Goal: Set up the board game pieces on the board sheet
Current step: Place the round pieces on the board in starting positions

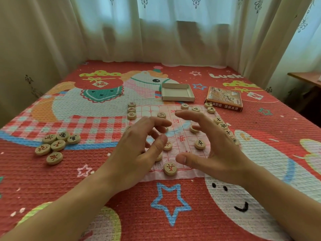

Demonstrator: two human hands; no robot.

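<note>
Bedspread [132, 197] holds tray [178, 98], box [224, 97]; hands [137, 150] [218, 150] overhang board sheet [182, 139].

On a bed covered by a red cartoon blanket [173, 202], the left hand [139, 148] and right hand [208, 146] hover side by side above the thin board sheet [180, 141], fingers loosely bent and seemingly holding nothing, though the left palm hides what lies beneath. Round wooden pieces [170, 168] dot the sheet and its far and right edges, while a cluster [58, 145] of six lies well apart on the blanket to the left. Beyond the sheet rest an open cardboard tray [177, 92] and a printed box lid [224, 99].
</note>
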